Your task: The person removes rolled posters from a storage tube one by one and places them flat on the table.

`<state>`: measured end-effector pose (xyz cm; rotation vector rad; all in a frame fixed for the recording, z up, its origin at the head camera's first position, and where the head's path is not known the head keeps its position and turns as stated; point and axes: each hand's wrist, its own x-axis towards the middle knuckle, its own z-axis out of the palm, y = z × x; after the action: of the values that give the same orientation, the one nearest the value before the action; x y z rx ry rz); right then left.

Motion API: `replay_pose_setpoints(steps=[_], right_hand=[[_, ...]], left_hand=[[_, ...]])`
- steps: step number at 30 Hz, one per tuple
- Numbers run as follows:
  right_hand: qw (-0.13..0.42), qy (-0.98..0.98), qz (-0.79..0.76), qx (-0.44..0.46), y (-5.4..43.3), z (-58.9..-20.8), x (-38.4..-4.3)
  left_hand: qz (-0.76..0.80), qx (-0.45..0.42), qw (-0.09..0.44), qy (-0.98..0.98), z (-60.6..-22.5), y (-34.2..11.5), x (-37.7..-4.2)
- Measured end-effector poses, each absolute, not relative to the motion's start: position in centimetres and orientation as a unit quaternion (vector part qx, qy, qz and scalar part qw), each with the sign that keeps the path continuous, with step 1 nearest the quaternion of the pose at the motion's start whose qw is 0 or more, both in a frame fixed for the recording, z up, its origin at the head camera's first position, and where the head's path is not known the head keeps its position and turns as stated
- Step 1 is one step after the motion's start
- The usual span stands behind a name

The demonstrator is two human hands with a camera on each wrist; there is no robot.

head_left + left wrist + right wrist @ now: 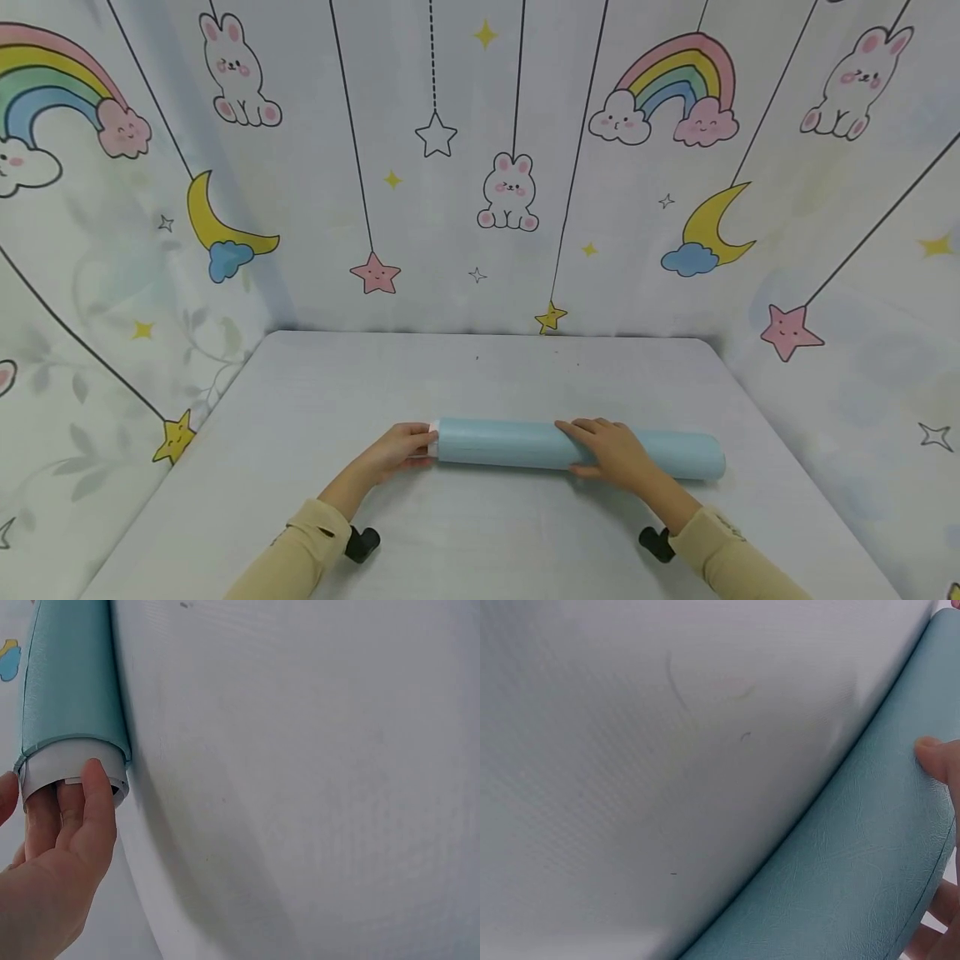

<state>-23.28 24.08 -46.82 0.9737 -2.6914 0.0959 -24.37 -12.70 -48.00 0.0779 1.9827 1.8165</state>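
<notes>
A light blue rolled mat (pixel 502 443) with a faintly grained surface lies sideways across the white table. From its left end sticks a short white tube (pixel 60 759), with layered edges at its opening. My left hand (pixel 393 452) holds this tube end. In the left wrist view, some fingers of the left hand (pixel 71 859) reach inside the opening while one fingertip lies against the tube's outside. My right hand (pixel 613 456) straddles the mat right of its middle and grips it. The right wrist view shows thumb and fingers on opposite sides of the rolled mat (pixel 840 855).
The white table (pixel 465 542) has a few small dark specks. Behind it and along both sides hangs a white curtain (pixel 450 217) printed with rabbits, stars, moons and rainbows. A black wrist mount (pixel 363 544) sits by the left sleeve, another (pixel 657 544) by the right.
</notes>
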Motion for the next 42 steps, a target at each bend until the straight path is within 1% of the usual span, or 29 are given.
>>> replay_pose_setpoints(steps=[12, 19, 25, 42], right_hand=[[0.140, -0.930, 0.035, 0.337, 24.8, -46.9, -23.2], [0.150, -0.928, 0.035, 0.340, 25.3, -46.9, -23.2], [0.141, -0.931, 0.037, 0.336, 25.6, -46.9, -23.1], [0.130, -0.927, 0.057, 0.346, 26.9, -46.4, -23.0]], left_hand=[[0.647, 0.019, 0.200, 0.736, -48.2, -13.3, -24.5], [0.644, 0.013, 0.189, 0.741, -48.0, -13.9, -24.4], [0.635, -0.002, 0.178, 0.752, -47.9, -14.1, -24.3], [0.633, -0.024, 0.174, 0.754, -47.7, -15.8, -24.2]])
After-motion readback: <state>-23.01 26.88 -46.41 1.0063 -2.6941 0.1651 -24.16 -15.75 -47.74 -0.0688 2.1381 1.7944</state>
